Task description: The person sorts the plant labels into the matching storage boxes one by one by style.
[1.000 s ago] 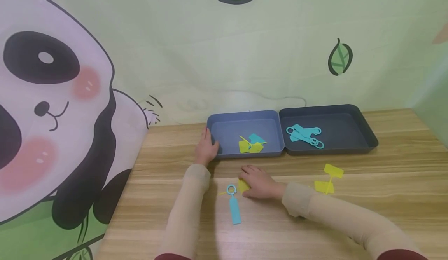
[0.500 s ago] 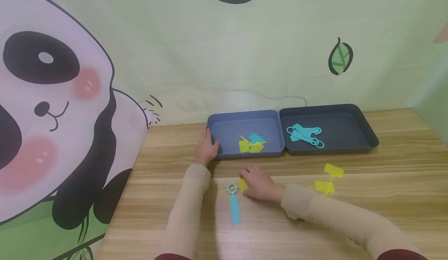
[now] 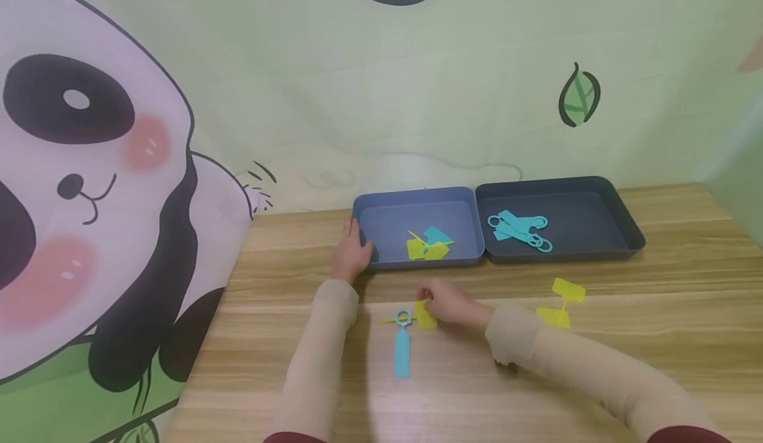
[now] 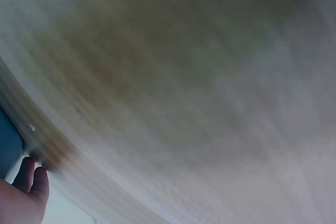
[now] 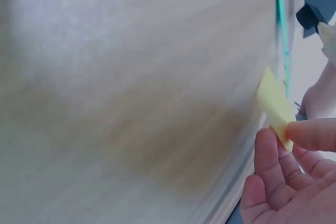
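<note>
My right hand (image 3: 453,302) pinches the corner of a flat yellow tag (image 3: 424,317) between thumb and fingers, and the right wrist view shows this yellow tag (image 5: 274,106) tilted up in the fingertips. The tag's thin yellow strip runs left across the ring of a blue ring-ended tag (image 3: 402,353) lying on the table; I cannot tell whether it passes over or under. My left hand (image 3: 352,254) holds the front left corner of the blue tray (image 3: 387,231), its thumb at the front wall. In the left wrist view only fingers of the left hand (image 4: 29,192) show.
Yellow and blue tags (image 3: 437,249) lie inside the blue tray. Touching its right side stands a dark tray (image 3: 596,224) with several blue ring tags (image 3: 518,228). More yellow tags (image 3: 568,291) lie on the wooden table (image 3: 268,337) at right. A panda-print cloth (image 3: 417,98) hangs behind.
My right hand, earlier lying over the yellow tag, now pinches it and has shifted slightly right. The yellow tag moved right with it, and the blue tag turned slightly. The left hand stays put.
</note>
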A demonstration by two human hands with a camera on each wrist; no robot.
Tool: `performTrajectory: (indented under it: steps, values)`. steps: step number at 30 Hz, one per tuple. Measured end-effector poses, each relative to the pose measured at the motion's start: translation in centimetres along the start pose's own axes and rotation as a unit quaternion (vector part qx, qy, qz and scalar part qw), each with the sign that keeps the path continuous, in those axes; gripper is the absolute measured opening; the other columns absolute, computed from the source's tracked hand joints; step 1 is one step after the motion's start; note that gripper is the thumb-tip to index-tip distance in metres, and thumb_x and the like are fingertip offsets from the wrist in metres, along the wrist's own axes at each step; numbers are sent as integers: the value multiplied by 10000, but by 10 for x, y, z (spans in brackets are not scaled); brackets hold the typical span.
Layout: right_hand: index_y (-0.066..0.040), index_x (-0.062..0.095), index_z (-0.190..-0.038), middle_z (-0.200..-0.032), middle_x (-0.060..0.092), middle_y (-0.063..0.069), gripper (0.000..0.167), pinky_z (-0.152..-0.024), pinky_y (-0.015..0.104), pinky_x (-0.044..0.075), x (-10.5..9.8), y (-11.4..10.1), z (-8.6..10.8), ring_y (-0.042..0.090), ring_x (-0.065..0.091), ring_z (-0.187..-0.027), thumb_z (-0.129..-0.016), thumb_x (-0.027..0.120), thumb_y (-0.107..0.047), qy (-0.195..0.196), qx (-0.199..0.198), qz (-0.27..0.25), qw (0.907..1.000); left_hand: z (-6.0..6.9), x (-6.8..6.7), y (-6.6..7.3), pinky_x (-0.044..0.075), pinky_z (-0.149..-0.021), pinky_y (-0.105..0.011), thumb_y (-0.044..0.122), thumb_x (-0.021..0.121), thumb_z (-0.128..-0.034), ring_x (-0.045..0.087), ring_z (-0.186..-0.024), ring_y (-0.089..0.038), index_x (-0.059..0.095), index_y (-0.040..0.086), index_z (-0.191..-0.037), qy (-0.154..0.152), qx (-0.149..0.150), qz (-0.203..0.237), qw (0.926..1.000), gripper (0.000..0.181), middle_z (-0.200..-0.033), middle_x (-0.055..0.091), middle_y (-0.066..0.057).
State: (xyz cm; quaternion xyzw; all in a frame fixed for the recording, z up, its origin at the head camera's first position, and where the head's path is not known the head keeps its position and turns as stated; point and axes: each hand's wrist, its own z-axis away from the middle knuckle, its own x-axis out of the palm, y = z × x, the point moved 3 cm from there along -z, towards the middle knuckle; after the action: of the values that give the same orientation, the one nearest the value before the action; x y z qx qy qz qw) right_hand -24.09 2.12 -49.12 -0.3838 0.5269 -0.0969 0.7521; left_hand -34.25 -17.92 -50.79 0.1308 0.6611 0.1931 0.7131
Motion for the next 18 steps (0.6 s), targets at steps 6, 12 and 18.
performTrajectory:
  steps: [6,12,18]
  values:
    - [-61,624,-782,-787,605,46,228,-632,256,469,-9,1,0,141,515,-712,-712,482,102,-19,5,27,10000,0,0,0,265,-1056,-417,325,399,-882,206,-1344,-242,122,62,-1423,2,3,49,10000,662,-1505,48,-31]
    - [-39,655,-779,-785,638,59,246,-622,241,476,-21,-4,2,140,536,-705,-712,468,105,-47,3,230,9997,-1,0,0,268,-1053,-424,327,400,-883,207,-1343,-246,119,62,-1423,6,8,53,10000,664,-1505,44,-32]
    - [-62,678,-809,-819,652,38,251,-648,245,481,-33,-4,2,140,537,-727,-756,475,75,-216,186,595,9978,-1,1,-1,254,-1060,-424,331,400,-883,191,-1349,-244,120,62,-1423,21,9,51,10000,665,-1505,46,-38]
